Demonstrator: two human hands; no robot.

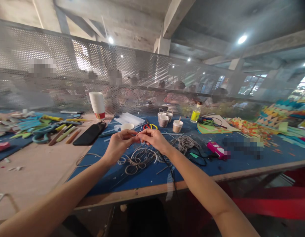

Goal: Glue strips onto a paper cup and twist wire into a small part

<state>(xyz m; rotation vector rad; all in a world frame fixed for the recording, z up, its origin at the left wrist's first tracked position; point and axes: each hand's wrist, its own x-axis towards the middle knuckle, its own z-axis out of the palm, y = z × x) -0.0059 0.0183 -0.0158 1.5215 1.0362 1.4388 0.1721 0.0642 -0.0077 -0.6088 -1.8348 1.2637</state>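
My left hand (120, 143) and my right hand (154, 138) meet fingertip to fingertip above the blue mat (106, 179). Both are closed in a pinch. Whatever lies between the fingertips is too small and covered to make out; a thin pale strand shows near them. Beneath the hands lies a loose tangle of grey cord (134, 166) with thin wires. Another coil of cord (188, 144) rests right of my right hand. Just beyond the fingers are scissors with red and yellow handles (150, 126) and a shallow white cup (127, 127).
Small paper cups (177, 126), a yellow-labelled bottle (195, 113) and a stack of cups (97, 103) stand farther back. A black phone (89, 134) and blue-handled scissors (43, 133) lie left. A magenta device (218, 150) sits right. A perforated metal screen (132, 62) rises behind, with people beyond.
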